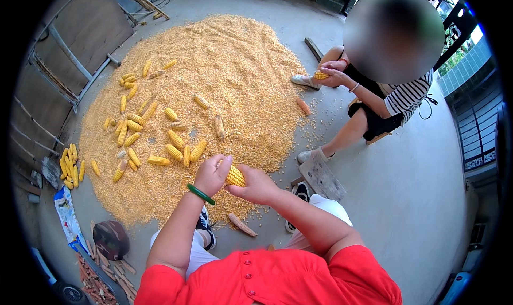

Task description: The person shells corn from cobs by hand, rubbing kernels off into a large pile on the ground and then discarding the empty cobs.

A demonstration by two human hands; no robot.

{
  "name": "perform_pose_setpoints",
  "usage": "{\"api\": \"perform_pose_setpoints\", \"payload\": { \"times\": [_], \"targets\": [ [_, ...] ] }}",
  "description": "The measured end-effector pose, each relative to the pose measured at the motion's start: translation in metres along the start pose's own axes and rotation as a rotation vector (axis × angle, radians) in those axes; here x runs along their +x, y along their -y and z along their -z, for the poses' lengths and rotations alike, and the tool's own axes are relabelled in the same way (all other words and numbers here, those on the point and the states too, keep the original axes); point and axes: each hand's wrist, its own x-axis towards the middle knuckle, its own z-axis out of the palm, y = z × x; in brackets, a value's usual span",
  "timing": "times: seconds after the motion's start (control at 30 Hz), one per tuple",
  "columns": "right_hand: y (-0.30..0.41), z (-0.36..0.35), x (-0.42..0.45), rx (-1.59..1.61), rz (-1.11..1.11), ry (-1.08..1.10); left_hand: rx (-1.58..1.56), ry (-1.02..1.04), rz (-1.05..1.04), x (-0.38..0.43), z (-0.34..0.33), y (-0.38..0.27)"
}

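My left hand [211, 176], with a green bangle on its wrist, grips one end of a yellow ear of corn [235, 177]. The other end of that ear is in my right hand [256, 185]. Both hands are in front of my red shirt, above the near edge of a wide heap of loose corn kernels [248, 88]. Several whole ears lie on the heap to the left, among them one ear [198, 150] close to my left hand. A bare corn cob [242, 225] rests on the floor below my hands.
At the right a seated person in a striped top holds another ear [320, 75]. A wooden stool [322, 177] stands between us. More ears [75, 172] are piled at the left, near a plastic bag [67, 213], a camouflage cap [111, 240] and many bare cobs [94, 279].
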Motion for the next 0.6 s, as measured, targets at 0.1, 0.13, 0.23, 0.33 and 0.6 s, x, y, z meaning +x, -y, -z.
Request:
{"api": "perform_pose_setpoints", "payload": {
  "times": [0.1,0.13,0.23,0.33,0.6],
  "targets": [
    [0.000,0.004,0.001,0.044,-0.013,0.050,-0.058,0.065,-0.066,0.001,0.008,-0.007],
    [-0.004,0.001,0.002,0.054,-0.002,0.048,-0.046,0.069,-0.081,0.001,0.009,-0.004],
    [-0.011,-0.001,0.006,0.096,0.024,0.064,-0.112,0.052,-0.095,0.001,0.006,0.001],
    [-0.004,0.004,0.005,0.240,-0.011,0.148,-0.185,0.138,-0.053,0.000,0.012,0.005],
    [0.007,0.017,0.002,0.703,-0.127,0.350,-0.437,0.298,0.003,-0.001,0.022,-0.021]
  ]
}}
